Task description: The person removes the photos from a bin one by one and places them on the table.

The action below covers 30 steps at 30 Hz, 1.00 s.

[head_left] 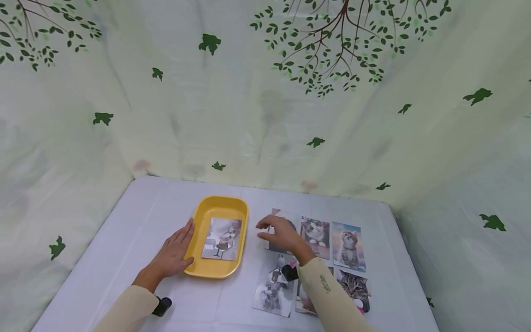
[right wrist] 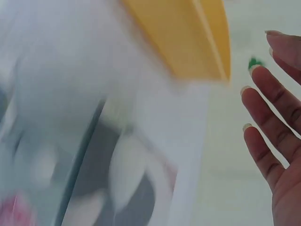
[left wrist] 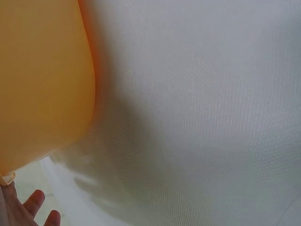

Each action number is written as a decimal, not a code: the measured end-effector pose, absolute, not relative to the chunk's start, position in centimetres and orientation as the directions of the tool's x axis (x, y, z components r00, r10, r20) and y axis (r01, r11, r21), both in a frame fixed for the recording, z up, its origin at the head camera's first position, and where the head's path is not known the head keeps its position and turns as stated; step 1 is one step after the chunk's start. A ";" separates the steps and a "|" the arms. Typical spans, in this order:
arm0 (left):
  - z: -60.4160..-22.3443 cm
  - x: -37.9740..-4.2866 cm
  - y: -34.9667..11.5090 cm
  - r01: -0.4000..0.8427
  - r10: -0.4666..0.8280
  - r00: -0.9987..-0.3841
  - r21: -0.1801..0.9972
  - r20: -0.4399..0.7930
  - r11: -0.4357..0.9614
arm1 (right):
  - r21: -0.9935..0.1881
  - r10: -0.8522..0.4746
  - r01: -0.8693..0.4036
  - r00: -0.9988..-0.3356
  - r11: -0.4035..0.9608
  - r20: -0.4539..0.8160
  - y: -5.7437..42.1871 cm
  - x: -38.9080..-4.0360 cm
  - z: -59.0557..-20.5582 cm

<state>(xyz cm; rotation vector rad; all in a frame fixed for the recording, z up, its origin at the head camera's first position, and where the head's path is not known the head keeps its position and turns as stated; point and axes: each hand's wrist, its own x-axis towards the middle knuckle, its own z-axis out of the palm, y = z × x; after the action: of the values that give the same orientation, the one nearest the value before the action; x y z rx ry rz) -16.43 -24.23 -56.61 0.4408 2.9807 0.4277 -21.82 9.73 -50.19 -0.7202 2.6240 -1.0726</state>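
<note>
My left hand (head_left: 172,252) lies against the left side of a yellow tray (head_left: 225,206), its fingers straight along the rim. In the left wrist view the tray's outer wall (left wrist: 42,80) fills the upper left, with some fingers (left wrist: 34,202) below it. One picture card (head_left: 220,229) lies flat inside the tray. To the right of the tray, my right hand (head_left: 284,234) hovers over several cat picture cards, fingers loosely bent and holding nothing. Its spread fingers (right wrist: 273,101) show in the right wrist view, apart from the tray and cards.
The loose cards lie in two rows: a grey-and-white cat (head_left: 316,230) and a sitting kitten (head_left: 349,249) behind, a pale kitten card (head_left: 271,297) and a tabby card (head_left: 352,283) in front. My right sleeve (head_left: 332,295) covers some. A leaf-patterned curtain (head_left: 265,115) surrounds the white table (head_left: 162,207).
</note>
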 end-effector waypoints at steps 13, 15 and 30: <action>-56.2 -16.3 -24.1 0.263 0.292 -0.954 0.275 -0.067 0.925 | -0.760 -0.559 -0.256 -0.813 0.598 -0.166 -1.4 -24.9 -51.4; -56.1 -16.3 -24.1 0.260 0.290 -0.954 0.274 -0.072 0.926 | -0.767 -0.567 -0.243 -0.803 0.594 -0.185 -2.1 -25.1 -51.9; -56.2 -16.3 -24.0 0.240 0.274 -0.958 0.280 -0.089 0.930 | -0.545 -0.347 -0.130 -0.882 0.828 -0.317 -5.6 -25.7 -54.3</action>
<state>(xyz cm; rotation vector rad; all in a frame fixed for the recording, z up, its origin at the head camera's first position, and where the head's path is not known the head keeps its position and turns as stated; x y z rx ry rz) -16.25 -24.05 -56.19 0.3954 2.9614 0.4055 -25.66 -5.57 -54.31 -0.3564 2.6015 -0.7345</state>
